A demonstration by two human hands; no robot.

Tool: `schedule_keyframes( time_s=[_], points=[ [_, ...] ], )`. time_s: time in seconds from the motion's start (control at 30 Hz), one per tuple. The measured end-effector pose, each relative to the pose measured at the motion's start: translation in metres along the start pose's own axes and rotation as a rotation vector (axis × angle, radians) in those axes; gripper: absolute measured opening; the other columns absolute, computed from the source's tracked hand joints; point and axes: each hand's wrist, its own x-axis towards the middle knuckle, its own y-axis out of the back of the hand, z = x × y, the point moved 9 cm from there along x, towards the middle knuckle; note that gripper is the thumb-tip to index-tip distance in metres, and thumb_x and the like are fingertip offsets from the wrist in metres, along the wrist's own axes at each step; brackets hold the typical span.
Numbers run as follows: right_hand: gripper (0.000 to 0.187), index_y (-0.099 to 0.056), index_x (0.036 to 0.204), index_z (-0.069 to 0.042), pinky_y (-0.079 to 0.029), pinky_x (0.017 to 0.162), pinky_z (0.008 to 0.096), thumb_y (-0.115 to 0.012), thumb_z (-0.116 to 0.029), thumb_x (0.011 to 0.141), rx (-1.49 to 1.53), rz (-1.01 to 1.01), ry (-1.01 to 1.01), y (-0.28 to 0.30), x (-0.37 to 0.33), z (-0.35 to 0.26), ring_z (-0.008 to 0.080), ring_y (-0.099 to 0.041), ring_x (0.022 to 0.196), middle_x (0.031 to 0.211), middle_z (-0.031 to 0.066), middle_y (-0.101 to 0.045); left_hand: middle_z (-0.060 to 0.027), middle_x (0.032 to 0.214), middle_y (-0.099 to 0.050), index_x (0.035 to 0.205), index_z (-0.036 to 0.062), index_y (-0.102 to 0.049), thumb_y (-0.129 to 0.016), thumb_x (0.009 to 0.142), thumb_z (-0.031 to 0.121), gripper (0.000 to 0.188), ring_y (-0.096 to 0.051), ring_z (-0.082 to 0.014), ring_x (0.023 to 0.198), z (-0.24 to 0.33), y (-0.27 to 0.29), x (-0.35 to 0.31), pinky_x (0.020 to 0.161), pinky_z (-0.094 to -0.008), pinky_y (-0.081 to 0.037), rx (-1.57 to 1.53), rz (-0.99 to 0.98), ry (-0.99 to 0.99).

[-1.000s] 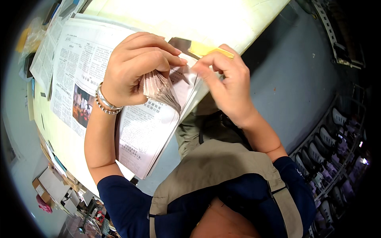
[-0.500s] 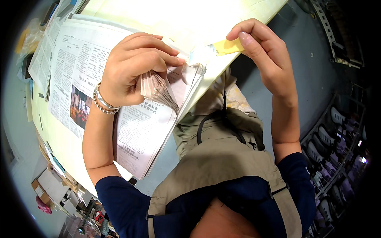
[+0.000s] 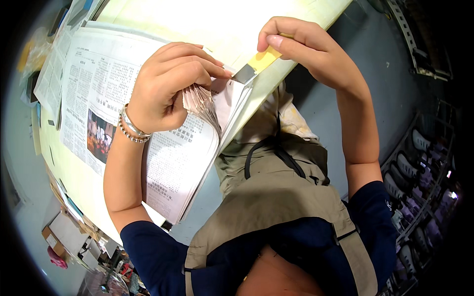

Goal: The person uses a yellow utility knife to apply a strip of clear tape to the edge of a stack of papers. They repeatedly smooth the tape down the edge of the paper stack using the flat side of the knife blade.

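My right hand (image 3: pixel 301 42) is closed around the yellow handle of a scraper (image 3: pixel 265 58) with a flat grey blade. The blade's tip lies at the near corner of a stack of newspapers (image 3: pixel 170 172), close to my left fingertips. Bent over that stack, my left hand (image 3: pixel 165 81) is closed on a fanned bundle of thin, pinkish-brown layered pieces (image 3: pixel 201 104); I cannot tell their exact kind. Its index and middle fingers reach forward to the paper near the blade. The palm hides part of the bundle.
The newspapers overlap the right edge of a pale table (image 3: pixel 163 18). More newspaper sheets (image 3: pixel 49 81) lie at the far left. A metal rack (image 3: pixel 410 172) with several shoe-like items stands on the floor at right. Boxes and clutter (image 3: pixel 69 232) are at lower left.
My right hand has moved left and the scraper has turned, so its blade now meets the paper corner by my left fingers. My left hand has shifted very slightly, still holding the bundle.
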Motion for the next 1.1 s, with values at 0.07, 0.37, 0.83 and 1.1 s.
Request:
schedule_keyframes(
  time_s=[0.07,0.37,0.83,1.1],
  points=[
    [0.022,-0.06,0.094,-0.004,-0.033,0.069,0.0197,-0.047,-0.022,0.095,0.045,-0.055,-0.004,-0.007,0.004,-0.001,0.0051,-0.041,0.076,0.081,-0.003,-0.05,-0.0128,0.095,-0.072,0.067,0.0093,-0.05,-0.054,0.055,0.019,0.016,-0.065,-0.0305,0.096,-0.001,-0.001,-0.001,0.093,-0.0461,-0.044,-0.001,-0.008,0.002],
    [0.023,-0.061,0.094,-0.004,-0.03,0.062,0.0197,-0.048,-0.023,0.095,0.047,-0.066,-0.069,-0.011,-0.003,0.0,0.0037,-0.037,0.069,0.075,-0.0053,-0.045,-0.0133,0.095,-0.072,0.067,0.0086,-0.05,-0.054,0.055,0.018,0.016,-0.065,-0.0313,0.095,-0.002,-0.003,0.0,0.093,-0.0459,-0.045,0.021,-0.006,-0.023],
    [0.023,-0.063,0.098,-0.004,-0.027,0.06,0.0196,-0.049,-0.023,0.095,0.144,-0.013,-0.109,-0.018,-0.017,0.011,0.002,-0.035,0.067,0.073,-0.0071,-0.043,-0.0152,0.089,-0.067,0.07,0.0029,-0.046,-0.054,0.059,-0.002,0.014,-0.063,-0.0289,0.084,-0.004,-0.004,-0.002,0.076,-0.0321,-0.049,-0.033,-0.01,-0.038],
    [0.022,-0.061,0.1,-0.005,-0.024,0.055,0.0184,-0.047,-0.021,0.097,0.165,-0.057,-0.053,-0.039,-0.014,0.009,0.001,-0.031,0.063,0.069,-0.0094,-0.039,-0.0168,0.097,-0.07,0.07,0.0043,-0.045,-0.05,0.055,-0.008,0.02,-0.064,-0.0331,0.099,-0.005,-0.01,0.001,0.087,-0.0389,-0.049,-0.039,-0.003,-0.028]
  ],
)
